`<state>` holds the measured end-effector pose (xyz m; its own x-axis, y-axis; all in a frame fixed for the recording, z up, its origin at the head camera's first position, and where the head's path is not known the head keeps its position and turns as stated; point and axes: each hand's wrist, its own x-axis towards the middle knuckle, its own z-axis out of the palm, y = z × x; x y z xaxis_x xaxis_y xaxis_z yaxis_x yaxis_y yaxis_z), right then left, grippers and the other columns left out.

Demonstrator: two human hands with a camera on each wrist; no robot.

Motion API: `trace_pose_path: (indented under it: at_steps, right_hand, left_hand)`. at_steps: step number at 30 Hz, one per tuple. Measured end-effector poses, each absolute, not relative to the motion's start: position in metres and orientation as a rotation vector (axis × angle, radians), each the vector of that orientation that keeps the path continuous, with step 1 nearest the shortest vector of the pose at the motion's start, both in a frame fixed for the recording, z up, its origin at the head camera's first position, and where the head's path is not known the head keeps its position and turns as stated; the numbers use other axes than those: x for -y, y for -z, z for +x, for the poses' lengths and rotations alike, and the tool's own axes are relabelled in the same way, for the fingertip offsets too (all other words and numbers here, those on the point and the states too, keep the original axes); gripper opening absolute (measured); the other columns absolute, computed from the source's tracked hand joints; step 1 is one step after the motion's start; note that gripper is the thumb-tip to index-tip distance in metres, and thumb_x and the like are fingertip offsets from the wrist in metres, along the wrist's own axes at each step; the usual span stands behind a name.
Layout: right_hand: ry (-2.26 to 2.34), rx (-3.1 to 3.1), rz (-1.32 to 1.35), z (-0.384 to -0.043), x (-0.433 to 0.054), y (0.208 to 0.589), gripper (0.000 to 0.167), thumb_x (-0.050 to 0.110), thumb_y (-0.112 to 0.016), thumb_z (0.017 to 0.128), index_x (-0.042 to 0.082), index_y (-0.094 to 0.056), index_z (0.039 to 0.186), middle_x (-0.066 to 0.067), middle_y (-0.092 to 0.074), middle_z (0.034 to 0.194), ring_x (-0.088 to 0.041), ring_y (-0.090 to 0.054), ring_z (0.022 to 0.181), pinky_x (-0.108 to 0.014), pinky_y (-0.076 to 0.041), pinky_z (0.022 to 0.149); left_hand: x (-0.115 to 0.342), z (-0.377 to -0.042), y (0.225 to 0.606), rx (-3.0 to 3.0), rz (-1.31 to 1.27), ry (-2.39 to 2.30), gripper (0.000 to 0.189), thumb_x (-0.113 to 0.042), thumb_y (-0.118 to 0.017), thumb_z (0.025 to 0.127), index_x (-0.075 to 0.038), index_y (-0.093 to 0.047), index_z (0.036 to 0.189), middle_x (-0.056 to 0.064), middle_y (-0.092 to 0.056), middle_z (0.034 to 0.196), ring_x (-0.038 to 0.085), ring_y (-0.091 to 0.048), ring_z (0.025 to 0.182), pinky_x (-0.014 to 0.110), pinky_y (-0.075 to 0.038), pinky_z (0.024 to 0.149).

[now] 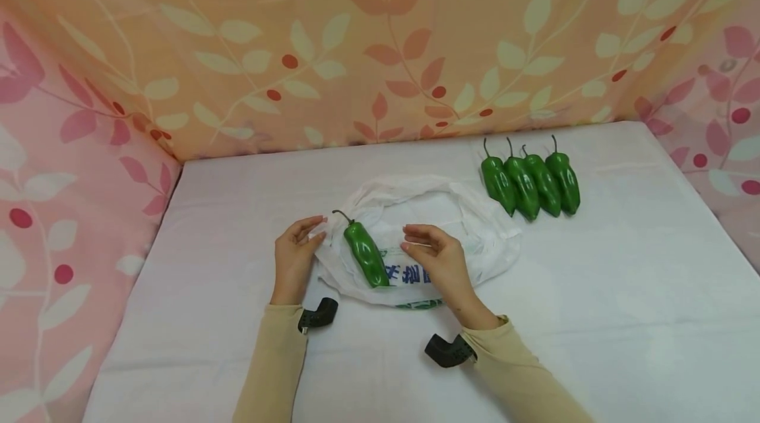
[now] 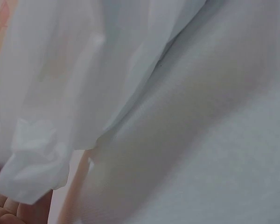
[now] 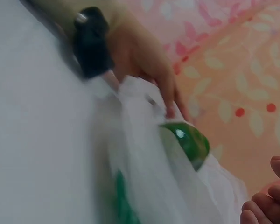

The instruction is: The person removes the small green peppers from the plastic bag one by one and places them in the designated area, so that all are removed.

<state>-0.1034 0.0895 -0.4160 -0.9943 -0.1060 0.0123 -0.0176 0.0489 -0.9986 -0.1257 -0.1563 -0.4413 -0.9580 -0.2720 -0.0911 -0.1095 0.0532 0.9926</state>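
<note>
A white plastic bag (image 1: 505, 248) with blue and green print lies spread on the table, its mouth facing up. One green pepper (image 1: 365, 255) with a curved stem lies over the left part of the bag. My left hand (image 1: 295, 258) pinches the bag's left rim beside that pepper; in the left wrist view the bag's flap (image 2: 35, 163) hides part of the fingers. Above the bag's middle hovers my right hand (image 1: 442, 264), fingers loosely bent, with nothing in it. The right wrist view is blurred and shows the pepper's glossy end (image 3: 191, 142) above the bag's edge.
Several green peppers (image 1: 543, 185) lie side by side behind the bag to the right, stems pointing away. The table (image 1: 623, 317) has a white cover. Patterned cloth (image 1: 332, 99) hangs along its back and sides.
</note>
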Motion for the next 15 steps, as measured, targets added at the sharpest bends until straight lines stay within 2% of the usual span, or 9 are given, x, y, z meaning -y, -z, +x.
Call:
trace_pose_path:
  at_steps: [6, 15]
  right_hand:
    - [2.013, -2.208, -0.21, -0.092, -0.072, 0.423, 0.037, 0.007, -0.072, 0.083, -0.001, -0.062, 0.118, -0.019, -0.062, 0.116, -0.027, -0.062, 0.102, -0.027, -0.053, 0.082]
    - [1.73, -2.524, -0.27, -0.084, -0.047, 0.427, 0.048, 0.014, -0.079, 0.077, -0.002, -0.06, 0.118, -0.016, -0.064, 0.11, -0.027, -0.064, 0.098, -0.03, -0.054, 0.08]
  left_hand:
    - [0.155, -0.125, 0.442, 2.192, 0.378, 2.038, 0.031, 0.008, -0.063, 0.084, 0.003, -0.063, 0.115, 0.016, -0.064, 0.116, 0.018, -0.06, 0.109, 0.017, -0.048, 0.086]
    - [0.156, -0.125, 0.441, 2.157, 0.367, 2.05, 0.031, 0.01, -0.063, 0.084, 0.003, -0.063, 0.115, 0.018, -0.064, 0.115, 0.019, -0.061, 0.107, 0.018, -0.049, 0.085]
